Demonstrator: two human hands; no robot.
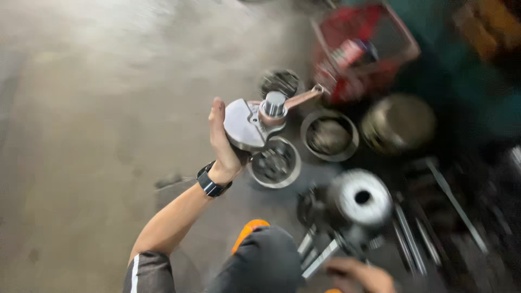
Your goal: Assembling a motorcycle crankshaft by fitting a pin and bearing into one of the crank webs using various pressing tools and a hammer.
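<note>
My left hand (pixel 223 142), with a black watch on its wrist, is raised over the floor and grips a metal crankshaft (pixel 251 122) by its round web. A copper-coloured connecting rod (pixel 302 97) sticks out of the crankshaft to the right. My right hand (pixel 359 274) is low at the bottom edge, blurred, next to some long metal tools (pixel 320 256); whether it holds one I cannot tell. My knee in dark trousers (pixel 266 262) is between the two arms.
The whole view is motion-blurred. On the concrete floor lie round metal bowls (pixel 275 164) (pixel 329 135), a shiny cylindrical engine part (pixel 362 196), a dull round pot (pixel 399 122), a red basket (pixel 364 49) and loose bars (pixel 453 202) at the right.
</note>
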